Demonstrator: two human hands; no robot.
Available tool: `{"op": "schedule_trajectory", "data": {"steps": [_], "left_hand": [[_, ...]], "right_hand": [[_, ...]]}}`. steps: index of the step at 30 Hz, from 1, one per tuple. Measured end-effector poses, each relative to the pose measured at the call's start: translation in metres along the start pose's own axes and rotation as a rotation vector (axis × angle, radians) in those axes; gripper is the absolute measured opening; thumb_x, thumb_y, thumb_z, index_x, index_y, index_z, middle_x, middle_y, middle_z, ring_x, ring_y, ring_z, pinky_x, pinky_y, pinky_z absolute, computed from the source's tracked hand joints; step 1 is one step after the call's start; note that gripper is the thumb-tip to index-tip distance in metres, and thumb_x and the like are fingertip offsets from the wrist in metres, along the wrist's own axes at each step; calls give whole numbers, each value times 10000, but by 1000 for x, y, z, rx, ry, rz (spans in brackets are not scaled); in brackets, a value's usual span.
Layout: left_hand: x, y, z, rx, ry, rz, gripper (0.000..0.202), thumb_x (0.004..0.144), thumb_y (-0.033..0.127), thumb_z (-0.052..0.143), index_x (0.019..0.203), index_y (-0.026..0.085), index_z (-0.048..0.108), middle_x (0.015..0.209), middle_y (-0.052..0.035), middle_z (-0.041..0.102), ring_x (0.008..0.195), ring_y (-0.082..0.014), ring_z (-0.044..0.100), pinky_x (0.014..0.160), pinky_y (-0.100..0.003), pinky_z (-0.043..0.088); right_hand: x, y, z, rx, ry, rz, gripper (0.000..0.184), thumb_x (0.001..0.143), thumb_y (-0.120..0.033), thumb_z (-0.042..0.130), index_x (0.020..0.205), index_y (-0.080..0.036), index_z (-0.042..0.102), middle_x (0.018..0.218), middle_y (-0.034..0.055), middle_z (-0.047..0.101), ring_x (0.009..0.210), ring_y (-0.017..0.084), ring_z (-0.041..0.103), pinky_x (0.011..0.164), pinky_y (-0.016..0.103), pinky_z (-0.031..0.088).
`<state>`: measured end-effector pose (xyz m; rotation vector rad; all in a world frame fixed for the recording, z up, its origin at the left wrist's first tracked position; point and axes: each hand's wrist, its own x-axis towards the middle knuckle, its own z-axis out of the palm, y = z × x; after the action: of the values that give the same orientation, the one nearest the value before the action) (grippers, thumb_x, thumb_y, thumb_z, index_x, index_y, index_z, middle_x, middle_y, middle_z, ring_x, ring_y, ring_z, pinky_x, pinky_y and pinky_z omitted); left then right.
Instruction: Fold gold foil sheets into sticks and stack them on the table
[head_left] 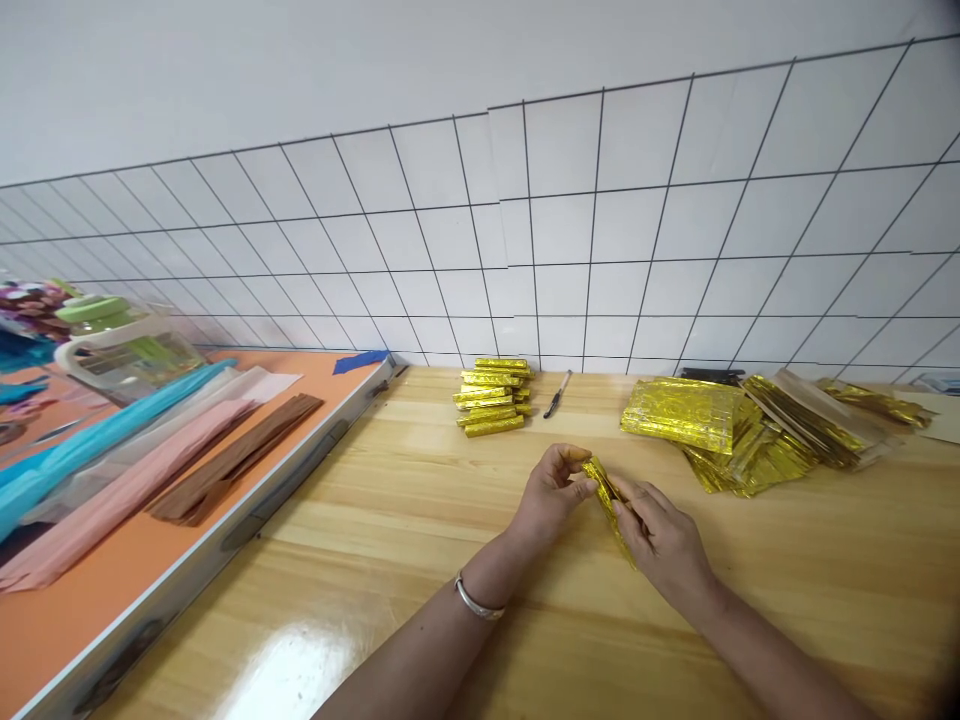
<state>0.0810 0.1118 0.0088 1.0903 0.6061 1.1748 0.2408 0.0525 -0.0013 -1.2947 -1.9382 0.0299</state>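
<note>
Between my two hands is a narrow folded strip of shiny gold foil paper (pixel 601 486), held slantwise above the wooden table. My left hand (pixel 553 490) pinches its upper end between thumb and fingers. Lower down, my right hand (pixel 661 535) grips the strip's right side, and its fingers hide part of it. Beyond my left hand lies a pile of rolled gold foil pieces (pixel 493 398). Past my right hand rests a stack of flat gold foil sheets (pixel 679 412), with more loose sheets spread beside it.
A black pen (pixel 556 395) lies by the rolls. To the left, a raised orange board (pixel 247 480) carries a brown paper strip (pixel 244 455), a pink roll (pixel 142 480), a blue roll (pixel 112 435) and a clear container with a green lid (pixel 101 310). A tiled wall (pixel 562 230) bounds the back.
</note>
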Motion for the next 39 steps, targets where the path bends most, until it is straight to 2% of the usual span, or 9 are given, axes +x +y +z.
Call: {"op": "schedule_trajectory", "data": {"steps": [3,7,14,18,22,25,30,34,39], "left_hand": [[-2,-6,3,-24,23,-16,438,607,232,801,947,182,530,899,-15,573,797,-110,534,699,-224,444],[-8,-11,9,21,55,-88,436,688,305,741,1029,200,489,907,-20,581,716,-106,549,543,-183,429],[-16,-12,17,149,-14,-183,352,781,416,627,1006,165,525,812,-21,575,669,-124,560,442,-170,411],[-16,-15,19,88,21,-176,396,756,392,663,1041,180,486,792,-2,575,656,-116,576,508,-195,459],[-15,-14,19,53,79,-140,633,732,370,696,1255,246,361,800,15,547,674,-121,576,545,-229,497],[-15,-11,17,56,49,-115,707,740,361,692,1333,279,316,818,12,530,696,-118,567,547,-224,499],[-12,-12,14,38,28,-117,546,725,353,703,1205,228,476,816,10,534,674,-103,557,547,-214,490],[-11,-11,14,12,66,-135,531,672,338,745,1131,213,509,790,13,547,678,-113,563,543,-215,492],[-6,-5,4,-50,235,-114,531,691,331,741,1147,226,490,844,-1,554,725,-113,581,594,-219,522]], "right_hand": [[0,0,0,-7,-12,18,378,899,-196,428,1273,-234,468,1028,72,644,915,185,619,788,320,521],[0,0,0,-6,-16,29,377,898,-195,435,1271,-234,465,1071,71,635,975,190,603,843,339,506],[0,1,-1,15,-11,41,375,896,-190,442,1266,-242,462,1123,66,618,1020,187,586,875,346,496],[-1,2,0,-3,-28,36,392,898,-193,425,1286,-251,446,1102,62,624,998,189,595,836,339,510],[-1,2,0,-6,-50,32,379,900,-198,426,1276,-238,456,1084,69,623,982,188,598,822,332,509],[-1,2,0,9,-60,31,362,904,-198,421,1263,-231,464,1070,75,620,965,188,598,812,331,508],[0,2,0,24,-73,38,342,907,-204,426,1244,-229,479,1050,76,619,949,190,594,793,335,508],[1,3,-2,54,-86,45,332,912,-212,425,1236,-243,491,1049,67,616,949,184,588,801,333,502],[7,5,-11,108,87,142,315,894,-265,475,1205,-240,518,1067,71,584,937,185,565,802,332,488]]}}
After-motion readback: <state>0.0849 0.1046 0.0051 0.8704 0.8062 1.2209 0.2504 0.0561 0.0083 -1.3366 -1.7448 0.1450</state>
